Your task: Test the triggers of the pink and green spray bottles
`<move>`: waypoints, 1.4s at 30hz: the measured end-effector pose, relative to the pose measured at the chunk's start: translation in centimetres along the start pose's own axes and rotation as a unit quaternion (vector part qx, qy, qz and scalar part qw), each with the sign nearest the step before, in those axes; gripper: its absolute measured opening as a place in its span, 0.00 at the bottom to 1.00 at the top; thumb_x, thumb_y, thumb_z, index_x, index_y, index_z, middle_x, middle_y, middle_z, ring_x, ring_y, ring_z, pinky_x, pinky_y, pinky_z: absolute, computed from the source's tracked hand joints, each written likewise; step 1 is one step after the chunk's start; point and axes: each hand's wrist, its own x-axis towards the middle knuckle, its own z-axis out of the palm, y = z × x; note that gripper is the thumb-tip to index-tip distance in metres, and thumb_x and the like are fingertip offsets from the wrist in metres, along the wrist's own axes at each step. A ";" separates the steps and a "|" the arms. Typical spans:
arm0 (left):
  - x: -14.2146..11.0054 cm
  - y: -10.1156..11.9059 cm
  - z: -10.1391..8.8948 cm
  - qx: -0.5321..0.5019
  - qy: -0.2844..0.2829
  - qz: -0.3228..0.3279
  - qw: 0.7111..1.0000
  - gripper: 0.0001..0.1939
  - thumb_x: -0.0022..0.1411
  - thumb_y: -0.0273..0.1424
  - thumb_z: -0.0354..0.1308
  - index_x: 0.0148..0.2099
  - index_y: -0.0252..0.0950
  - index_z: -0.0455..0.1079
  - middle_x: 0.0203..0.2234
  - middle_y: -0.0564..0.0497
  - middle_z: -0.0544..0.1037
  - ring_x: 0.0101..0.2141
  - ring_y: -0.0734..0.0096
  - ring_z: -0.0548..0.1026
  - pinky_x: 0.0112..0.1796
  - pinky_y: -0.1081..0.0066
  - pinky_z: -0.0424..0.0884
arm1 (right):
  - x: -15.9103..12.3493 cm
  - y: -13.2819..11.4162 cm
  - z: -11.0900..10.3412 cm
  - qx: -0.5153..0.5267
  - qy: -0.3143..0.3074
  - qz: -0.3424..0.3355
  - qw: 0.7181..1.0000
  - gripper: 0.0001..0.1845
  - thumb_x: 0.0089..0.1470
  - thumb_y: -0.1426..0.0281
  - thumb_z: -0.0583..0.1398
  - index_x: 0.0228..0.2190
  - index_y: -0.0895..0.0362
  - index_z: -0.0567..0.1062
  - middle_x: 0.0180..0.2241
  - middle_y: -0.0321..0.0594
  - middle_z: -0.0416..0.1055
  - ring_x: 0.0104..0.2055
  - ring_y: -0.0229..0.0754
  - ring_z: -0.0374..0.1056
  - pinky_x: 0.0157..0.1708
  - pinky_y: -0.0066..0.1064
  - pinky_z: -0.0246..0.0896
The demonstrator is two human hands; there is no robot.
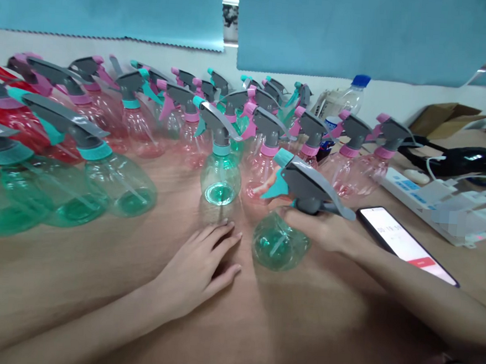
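Green and translucent, the held spray bottle (pixel 279 244) has a teal trigger (pixel 276 185).

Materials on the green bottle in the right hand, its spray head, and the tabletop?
Green bottle: likely plastic, glossy; tinted see-through wall with bright highlights.
Spray head: looks like molded plastic, opaque grey and teal, with a soft sheen.
Tabletop: brown, fairly smooth, slight sheen; wood or wood-look laminate, can't tell which.
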 end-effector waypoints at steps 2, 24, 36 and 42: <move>0.0 0.0 0.0 0.001 -0.001 -0.001 1.000 0.23 0.67 0.39 0.50 0.60 0.34 0.62 0.58 0.39 0.65 0.57 0.51 0.63 0.53 0.51 0.63 | -0.1 0.4 0.2 0.041 -0.002 0.005 0.999 0.07 0.45 0.72 0.54 0.25 0.51 0.72 0.22 0.34 0.68 0.30 0.43 0.71 0.33 0.37 0.71; -0.1 0.0 0.1 0.009 -0.005 0.005 1.000 0.23 0.68 0.38 0.51 0.61 0.33 0.61 0.59 0.40 0.65 0.58 0.52 0.62 0.54 0.52 0.62 | 0.0 2.0 1.2 0.113 0.004 -0.064 0.992 0.11 0.51 0.73 0.59 0.37 0.50 0.75 0.33 0.35 0.77 0.41 0.42 0.74 0.43 0.33 0.73; 0.0 0.1 -0.2 0.011 -0.015 0.002 1.000 0.23 0.67 0.38 0.51 0.60 0.33 0.61 0.58 0.38 0.65 0.58 0.51 0.63 0.53 0.51 0.64 | -0.2 2.3 1.3 0.092 -0.007 -0.050 0.995 0.04 0.48 0.73 0.55 0.29 0.52 0.67 0.30 0.34 0.70 0.31 0.37 0.70 0.30 0.28 0.71; -0.1 -0.1 0.0 0.011 -0.013 0.006 1.000 0.23 0.67 0.38 0.51 0.61 0.33 0.61 0.58 0.39 0.65 0.58 0.52 0.63 0.53 0.52 0.64 | -0.2 2.3 1.2 0.057 0.005 -0.041 0.998 0.02 0.47 0.71 0.56 0.28 0.53 0.67 0.29 0.34 0.70 0.30 0.37 0.69 0.29 0.29 0.70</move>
